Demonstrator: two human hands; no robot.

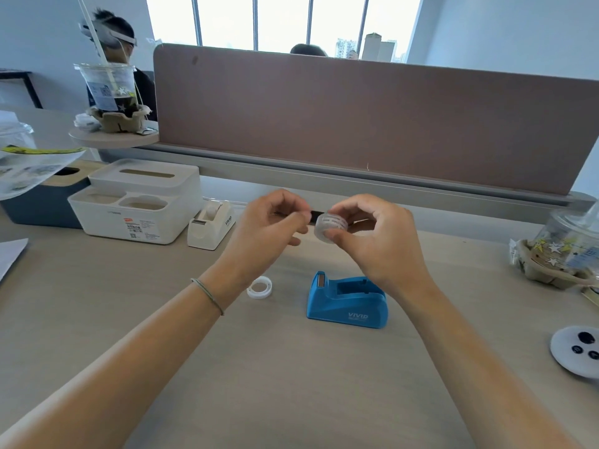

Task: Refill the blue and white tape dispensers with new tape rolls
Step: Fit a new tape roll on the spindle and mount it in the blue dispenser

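Note:
A blue tape dispenser (348, 303) stands on the desk in front of me, its roll slot bare. Left of it lies a white empty tape core (259, 287). The white tape dispenser (210, 226) sits further back on the left, with a roll in it. Above the blue dispenser my right hand (372, 238) grips a clear tape roll (330, 223). My left hand (269, 222) pinches a small dark piece (317, 214) at the roll's left side; I cannot tell what it is.
A white desk organiser (136, 202) and a dark blue tissue box (42, 202) stand at the left. A drink cup in a cardboard carrier (564, 251) sits at the right, a round white pad (577, 350) nearer me. A brown partition (356, 115) bounds the back; two people sit beyond.

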